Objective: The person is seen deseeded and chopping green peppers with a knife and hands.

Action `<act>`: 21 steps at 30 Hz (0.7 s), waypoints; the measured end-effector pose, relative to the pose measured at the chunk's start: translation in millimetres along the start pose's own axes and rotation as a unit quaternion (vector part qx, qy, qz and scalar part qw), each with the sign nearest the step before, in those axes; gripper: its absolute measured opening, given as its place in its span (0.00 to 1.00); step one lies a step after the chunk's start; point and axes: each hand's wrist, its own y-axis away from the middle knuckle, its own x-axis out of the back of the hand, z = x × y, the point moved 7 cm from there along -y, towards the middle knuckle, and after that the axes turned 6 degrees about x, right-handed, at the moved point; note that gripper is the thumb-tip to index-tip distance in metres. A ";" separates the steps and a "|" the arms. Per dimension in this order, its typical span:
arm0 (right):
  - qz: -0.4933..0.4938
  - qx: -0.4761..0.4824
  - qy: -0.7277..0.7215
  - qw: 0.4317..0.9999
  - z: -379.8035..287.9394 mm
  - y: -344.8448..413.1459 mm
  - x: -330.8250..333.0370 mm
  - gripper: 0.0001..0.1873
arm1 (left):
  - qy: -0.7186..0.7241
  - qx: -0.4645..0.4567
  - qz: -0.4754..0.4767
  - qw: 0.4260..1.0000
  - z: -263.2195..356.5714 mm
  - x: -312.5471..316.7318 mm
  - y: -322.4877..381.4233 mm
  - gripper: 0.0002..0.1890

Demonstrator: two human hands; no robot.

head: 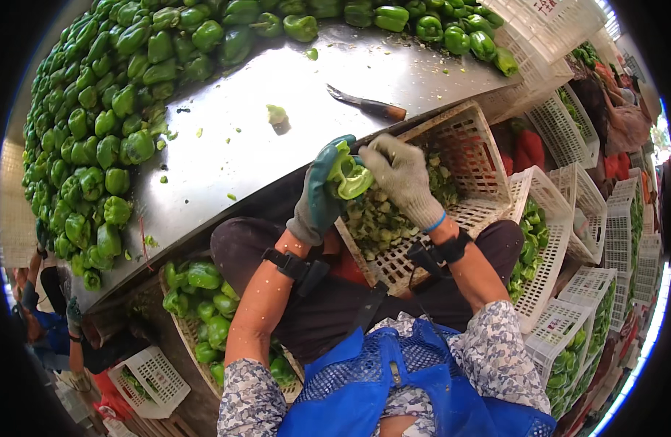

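Observation:
My left hand (320, 188), in a grey and teal coated glove, holds a cut-open green bell pepper (351, 173) over the table's near edge. Close at its right is my right hand (404, 177), in a pale knit glove with fingers curled; whether it grips anything is hidden. A curved knife (366, 104) with a dark and wooden handle lies on the metal table (292, 142). Further left on the table sits a pepper core (276, 114). Beneath my right hand, a white plastic crate (472, 147) holds many pepper cores and scraps (376, 224).
Whole green bell peppers (95, 125) are heaped along the table's left and far sides. A crate of peppers (204, 322) stands left of my legs. More pepper crates (543, 240) stand at the right. Another person (46, 328) works at the far left.

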 end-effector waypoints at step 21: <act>-0.061 -0.174 -0.325 0.927 87.1 43.8 -18.1 0.08 | -0.250 0.082 -0.040 0.964 -50.9 -38.0 -17.1 0.19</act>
